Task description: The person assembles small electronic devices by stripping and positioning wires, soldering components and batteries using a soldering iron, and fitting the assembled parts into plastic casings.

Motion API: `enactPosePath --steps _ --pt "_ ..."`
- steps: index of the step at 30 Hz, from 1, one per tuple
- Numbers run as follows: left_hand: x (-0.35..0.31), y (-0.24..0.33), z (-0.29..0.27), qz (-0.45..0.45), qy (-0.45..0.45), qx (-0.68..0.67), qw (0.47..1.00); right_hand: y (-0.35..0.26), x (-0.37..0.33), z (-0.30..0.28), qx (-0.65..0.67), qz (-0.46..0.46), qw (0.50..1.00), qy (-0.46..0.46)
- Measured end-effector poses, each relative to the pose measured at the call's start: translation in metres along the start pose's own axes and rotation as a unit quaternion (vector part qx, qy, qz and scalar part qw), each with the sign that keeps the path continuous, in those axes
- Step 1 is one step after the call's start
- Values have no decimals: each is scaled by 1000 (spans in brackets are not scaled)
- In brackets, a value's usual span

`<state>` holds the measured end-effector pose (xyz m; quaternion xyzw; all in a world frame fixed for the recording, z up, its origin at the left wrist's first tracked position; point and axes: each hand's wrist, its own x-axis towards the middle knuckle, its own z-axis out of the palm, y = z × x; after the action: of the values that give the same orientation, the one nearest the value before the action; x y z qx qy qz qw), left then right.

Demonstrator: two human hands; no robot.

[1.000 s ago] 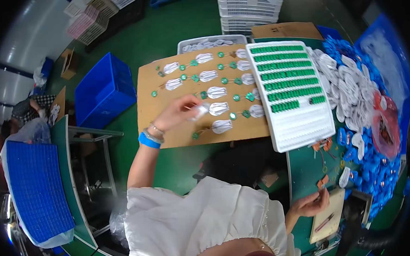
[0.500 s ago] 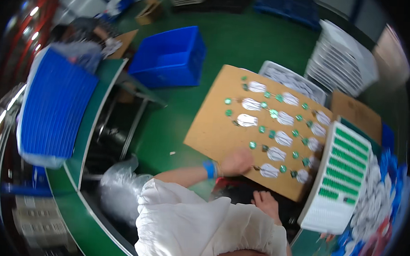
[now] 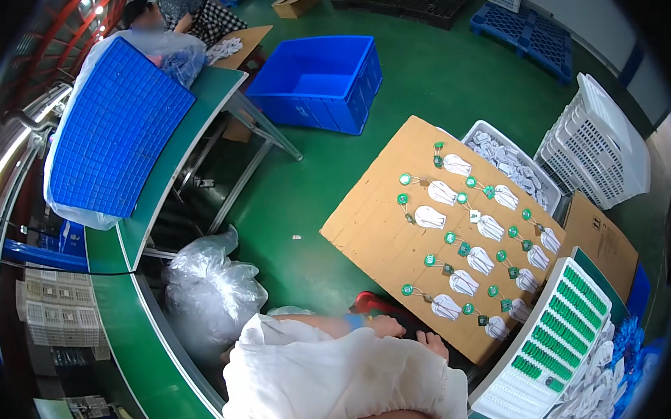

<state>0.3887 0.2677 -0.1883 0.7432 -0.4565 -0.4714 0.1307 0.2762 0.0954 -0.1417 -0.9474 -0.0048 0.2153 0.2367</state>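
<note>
My left hand (image 3: 385, 327), with a blue band on its wrist, is at the near edge of a cardboard sheet (image 3: 373, 219). Its fingers look curled, and whatever they hold is hidden. Close beside it is my right hand (image 3: 433, 344), fingers partly extended, with nothing visible in them. On the sheet lie rows of white oval plastic pieces (image 3: 429, 217), each beside small green circuit boards (image 3: 407, 290) joined by thin wires. Right of the sheet, a white tray (image 3: 503, 404) holds rows of green parts (image 3: 556, 335).
A white crate (image 3: 550, 192) of white pieces stands behind the sheet. White baskets (image 3: 593, 147) are stacked at far right. A blue bin (image 3: 310, 109) sits on the floor. At left are blue trays (image 3: 119, 130), a green bench (image 3: 129, 312), a plastic bag (image 3: 214, 286) and another person (image 3: 182, 15).
My left hand has drawn back from over the sheet to its near edge, beside my right hand. The view has shifted, and the other person shows more plainly.
</note>
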Motion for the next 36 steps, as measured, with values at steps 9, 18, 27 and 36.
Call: enactPosePath --steps 9,18,27,36 --pt "-6 -1 -32 7 142 -181 973 -2 1 -11 -15 -39 994 96" --pt "9 148 -128 364 484 -89 791 -35 44 -18 571 99 784 223" --pt "12 212 -126 505 365 -63 780 -77 35 -105 390 13 920 33" --pt "56 176 -102 570 234 64 785 -42 -65 -69 466 -88 864 170"
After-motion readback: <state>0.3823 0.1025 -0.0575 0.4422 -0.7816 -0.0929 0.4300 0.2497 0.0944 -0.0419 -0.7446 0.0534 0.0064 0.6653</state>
